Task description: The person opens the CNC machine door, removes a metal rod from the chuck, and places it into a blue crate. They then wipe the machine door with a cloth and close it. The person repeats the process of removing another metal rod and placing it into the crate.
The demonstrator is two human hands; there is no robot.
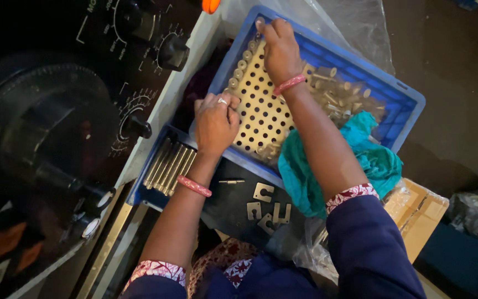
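A cream perforated plate with many round holes lies tilted in a blue plastic crate. Small metal cylinders stand in the holes along its left edge. My left hand, with a ring on one finger, rests on the plate's left edge with fingers curled. My right hand reaches to the plate's far corner, fingertips pinched on a small metal cylinder. A heap of loose metal cylinders fills the crate to the right of the plate.
A teal cloth hangs over the crate's near corner. Metal rods lie in a smaller blue tray at the left, flat notched metal pieces on a dark surface below. A black machine panel with knobs stands left, a cardboard box right.
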